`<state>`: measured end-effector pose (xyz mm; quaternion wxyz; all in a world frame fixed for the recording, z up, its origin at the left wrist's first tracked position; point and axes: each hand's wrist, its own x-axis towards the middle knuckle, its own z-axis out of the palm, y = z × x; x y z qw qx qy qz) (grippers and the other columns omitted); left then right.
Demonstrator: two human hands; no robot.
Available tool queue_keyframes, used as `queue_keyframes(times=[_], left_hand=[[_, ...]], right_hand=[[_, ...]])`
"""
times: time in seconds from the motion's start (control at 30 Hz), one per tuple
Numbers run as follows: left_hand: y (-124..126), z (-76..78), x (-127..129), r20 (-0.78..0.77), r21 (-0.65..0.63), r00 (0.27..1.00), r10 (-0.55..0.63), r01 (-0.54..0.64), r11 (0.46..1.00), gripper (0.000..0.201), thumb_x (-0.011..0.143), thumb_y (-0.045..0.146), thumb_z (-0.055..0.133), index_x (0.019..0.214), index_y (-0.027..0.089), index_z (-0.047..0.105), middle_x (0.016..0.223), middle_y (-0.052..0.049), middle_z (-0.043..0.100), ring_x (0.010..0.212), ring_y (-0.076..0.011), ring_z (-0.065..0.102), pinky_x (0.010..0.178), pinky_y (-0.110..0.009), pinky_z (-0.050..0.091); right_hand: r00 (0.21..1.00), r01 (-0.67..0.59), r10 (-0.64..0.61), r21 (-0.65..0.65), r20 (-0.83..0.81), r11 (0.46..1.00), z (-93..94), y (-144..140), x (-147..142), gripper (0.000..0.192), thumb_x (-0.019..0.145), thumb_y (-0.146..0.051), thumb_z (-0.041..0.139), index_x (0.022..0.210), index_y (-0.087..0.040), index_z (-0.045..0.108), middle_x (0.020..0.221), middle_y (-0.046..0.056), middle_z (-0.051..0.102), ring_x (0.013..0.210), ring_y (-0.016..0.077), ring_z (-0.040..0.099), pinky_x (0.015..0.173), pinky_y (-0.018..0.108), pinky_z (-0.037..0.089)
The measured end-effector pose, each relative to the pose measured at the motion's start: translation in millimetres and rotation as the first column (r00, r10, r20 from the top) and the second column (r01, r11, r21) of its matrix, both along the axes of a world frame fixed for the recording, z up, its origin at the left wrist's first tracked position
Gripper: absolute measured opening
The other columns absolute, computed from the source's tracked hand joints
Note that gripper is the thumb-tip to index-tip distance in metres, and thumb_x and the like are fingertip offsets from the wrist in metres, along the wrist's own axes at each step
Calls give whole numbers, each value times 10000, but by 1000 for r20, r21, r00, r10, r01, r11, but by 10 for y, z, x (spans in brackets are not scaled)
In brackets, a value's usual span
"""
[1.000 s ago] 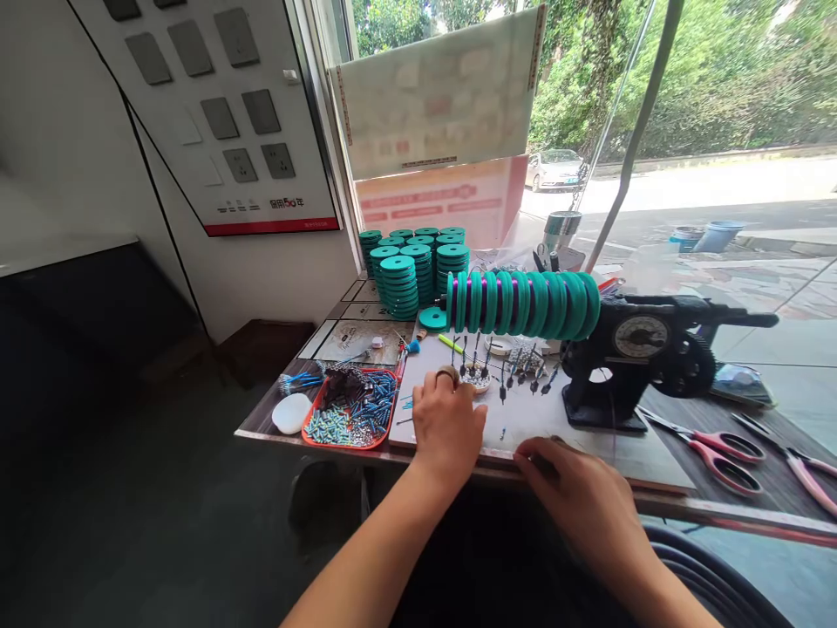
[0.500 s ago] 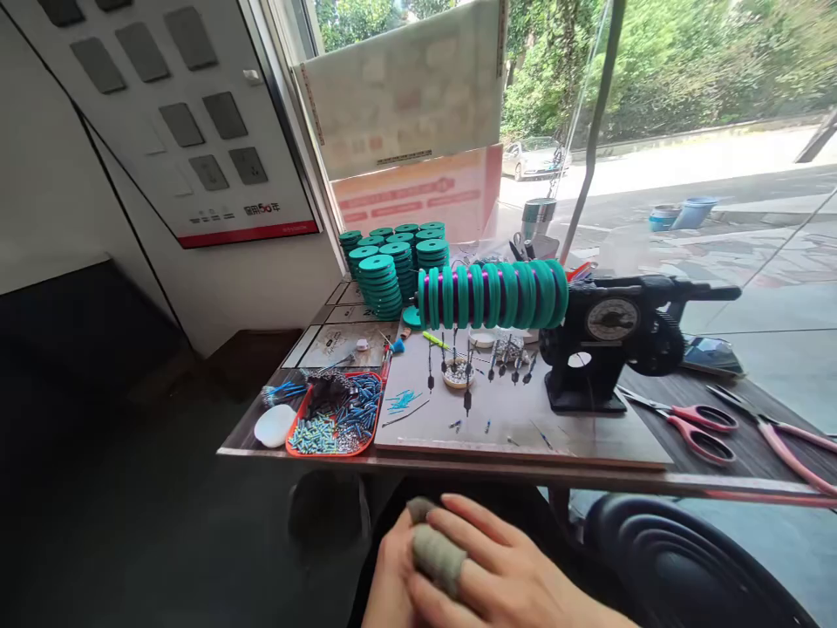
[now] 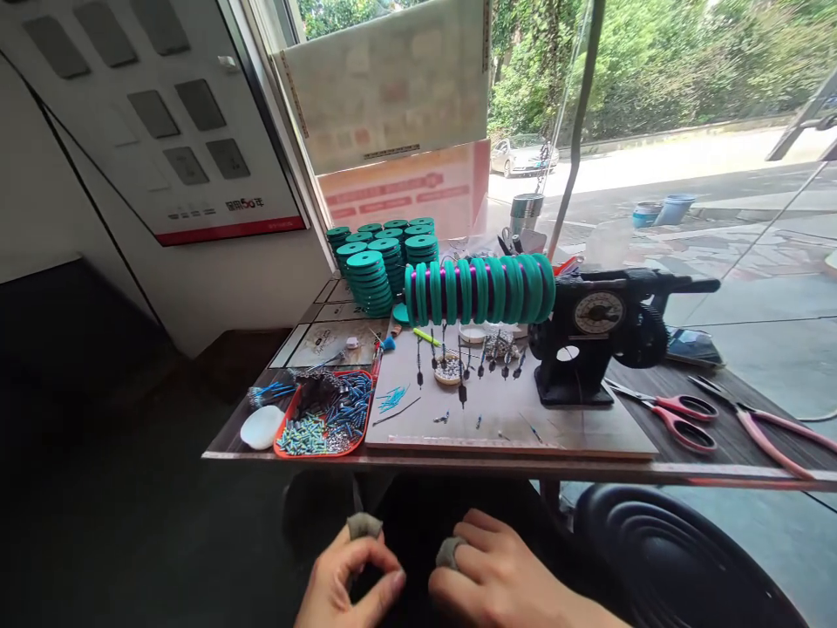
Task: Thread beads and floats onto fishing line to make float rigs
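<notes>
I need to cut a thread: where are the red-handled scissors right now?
In the head view, the red-handled scissors lie on the table's right side, just right of the black winding machine, with pink pliers further right.

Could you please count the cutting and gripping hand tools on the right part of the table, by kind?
Red-handled metal scissors: 1
Pink-handled metal pliers: 1
Total: 2
</notes>
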<state>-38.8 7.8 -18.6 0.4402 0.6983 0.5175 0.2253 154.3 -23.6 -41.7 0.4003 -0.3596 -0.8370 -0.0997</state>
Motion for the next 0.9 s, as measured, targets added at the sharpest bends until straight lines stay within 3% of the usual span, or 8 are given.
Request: queue_keyframes(times=[0.1,0.17,0.23,0.37,0.5,0.6,0.7,0.9], left_hand=[[139,356,130,-81,217,993,87,-68,974,184,769,374,616,690,215,661,810,-35,566,803,-208,546,759,-302,402],[201,532,225,-143,229,989,-35,68,971,157,803,336,583,734,225,670,876,-37,563,877,-212,540,803,-302,397],[214,606,304,-200,140,965,-169,199,970,113,782,321,617,771,226,676,883,-34,559,879,-212,540,793,-298,406],[136,513,378,-161,-2,959,-234,237,971,120,766,281,648,865,217,670,926,-35,556,887,-203,542,797,-293,414],[87,380,392,-55,-31,980,-191,189,981,126,765,262,654,873,197,656,938,-38,563,915,-203,538,816,-291,409],[115,331,404,14,-47,986,-168,168,985,123,783,300,638,844,193,653,919,-36,568,908,-202,540,810,-291,409],[149,296,416,25,-31,992,-124,125,992,108,814,265,595,748,186,627,851,-25,563,852,-189,542,772,-284,408],[91,280,412,55,96,997,-47,42,995,143,819,243,575,701,178,622,818,-40,550,810,-188,550,748,-293,428]], right_hand=[[994,11,-20,-83,-108,996,52,1,18,379,952,-162,306,629,-193,500,479,-32,507,439,107,434,474,236,338],[984,22,-47,-148,-170,989,92,7,36,337,957,-178,329,688,-191,531,526,-20,554,475,108,492,492,220,379],[963,18,-78,-229,-258,973,126,16,56,288,960,-221,369,743,-189,557,579,-6,594,519,112,549,506,203,422],[905,-46,-114,-360,-411,932,139,39,81,202,945,-292,432,853,-220,597,684,1,668,598,118,631,543,186,494],[904,-30,-122,-344,-411,938,100,63,80,193,947,-310,422,1075,-229,541,740,0,696,628,108,660,587,159,529],[917,8,-136,-323,-374,946,70,82,84,222,947,-317,415,1129,-224,502,803,20,716,687,117,686,621,154,543],[920,10,-131,-314,-368,950,40,98,94,199,933,-288,440,1113,-235,506,866,25,723,726,123,693,638,162,549],[933,-75,-63,-361,-355,930,-12,134,131,155,891,-174,501,1035,-220,537,760,5,685,640,114,653,580,180,535]])
